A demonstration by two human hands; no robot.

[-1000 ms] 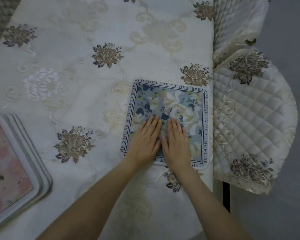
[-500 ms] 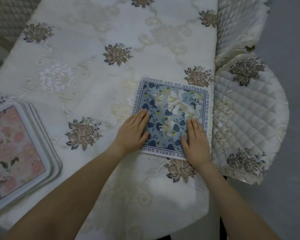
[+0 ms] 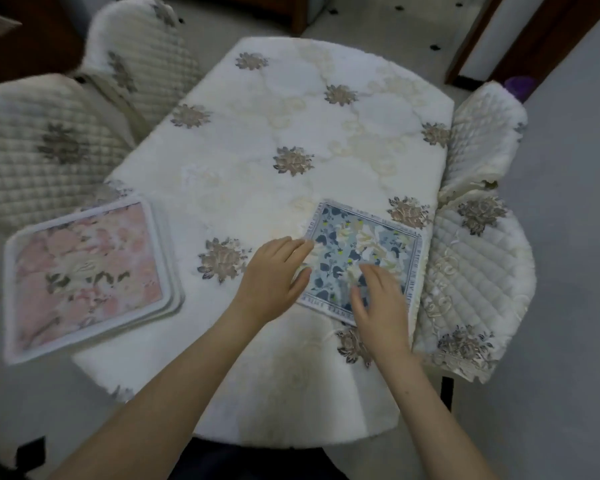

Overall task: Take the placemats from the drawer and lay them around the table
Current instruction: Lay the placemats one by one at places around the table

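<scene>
A placemat (image 3: 368, 258) lies flat on the table (image 3: 291, 133) near its right edge, on the near half. The left hand (image 3: 274, 271) rests at the placemat's left edge; the right hand (image 3: 381, 299) is over its near right part. A stack of placemats (image 3: 87, 275) sits at the table's left edge, overhanging it, well apart from the single one. One chair (image 3: 478, 271) stands just beside the table on the right, another chair (image 3: 49, 133) at the far left.
</scene>
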